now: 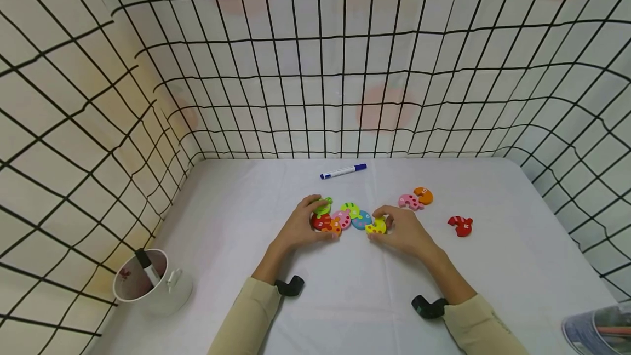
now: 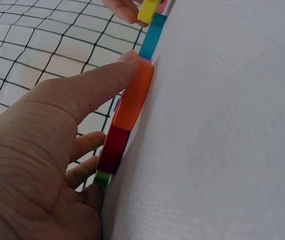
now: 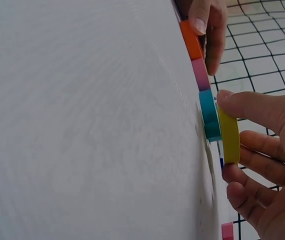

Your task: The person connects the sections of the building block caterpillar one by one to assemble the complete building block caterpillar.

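Note:
A row of flat animal-shaped number puzzle pieces lies on the white table. In the head view my left hand spans its left end, fingers at the green piece and thumb on the edge of the orange piece. Between these sits a red piece. Pink, light green and blue pieces continue the row rightward. My right hand pinches a yellow spotted piece between thumb and fingers. It is raised against the blue piece's top side, partly overlapping it.
Right of the row lie a pink spotted piece, an orange piece and a red striped piece. A blue-capped marker lies behind. A white bucket holding a marker stands left, a pencil holder right. Black-gridded walls surround the table.

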Available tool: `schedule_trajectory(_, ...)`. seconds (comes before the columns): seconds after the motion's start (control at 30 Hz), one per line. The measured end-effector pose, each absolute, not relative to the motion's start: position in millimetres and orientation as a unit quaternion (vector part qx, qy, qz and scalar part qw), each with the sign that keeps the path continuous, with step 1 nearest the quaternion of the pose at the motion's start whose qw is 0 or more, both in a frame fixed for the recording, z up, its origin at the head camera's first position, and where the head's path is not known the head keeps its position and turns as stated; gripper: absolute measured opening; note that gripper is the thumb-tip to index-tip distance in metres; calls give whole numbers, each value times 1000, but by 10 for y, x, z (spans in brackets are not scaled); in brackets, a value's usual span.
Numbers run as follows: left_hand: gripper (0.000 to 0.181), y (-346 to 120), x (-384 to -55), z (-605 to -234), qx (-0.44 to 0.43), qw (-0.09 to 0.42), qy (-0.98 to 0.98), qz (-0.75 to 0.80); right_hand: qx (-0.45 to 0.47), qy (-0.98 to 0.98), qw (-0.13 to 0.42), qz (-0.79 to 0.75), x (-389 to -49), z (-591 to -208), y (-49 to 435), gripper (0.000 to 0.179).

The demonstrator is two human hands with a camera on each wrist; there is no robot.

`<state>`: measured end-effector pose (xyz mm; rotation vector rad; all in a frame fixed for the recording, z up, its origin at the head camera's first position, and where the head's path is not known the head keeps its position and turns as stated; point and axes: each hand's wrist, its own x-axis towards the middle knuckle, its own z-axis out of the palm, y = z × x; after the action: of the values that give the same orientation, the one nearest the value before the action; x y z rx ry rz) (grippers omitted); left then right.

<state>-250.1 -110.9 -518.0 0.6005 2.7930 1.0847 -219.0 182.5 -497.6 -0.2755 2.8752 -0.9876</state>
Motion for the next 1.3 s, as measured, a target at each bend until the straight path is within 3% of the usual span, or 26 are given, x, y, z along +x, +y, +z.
schedule_trajectory(0.73, 86, -1049, -2502, -5195, 191, 42, 910, 366, -85, 945, 60, -309, -2151, -4951, 1770, 51)
schedule_trajectory(0.97, 87, -1059, -2491, -5195, 192, 44, 913, 356, -84, 942, 68, -319, -2148, -4948, 1791, 60)
schedule_trajectory(1.3, 84, -1096, -2486, -5161, 195, 56, 913, 354, -76, 941, 22, -328, -2185, -4913, 2047, 49)
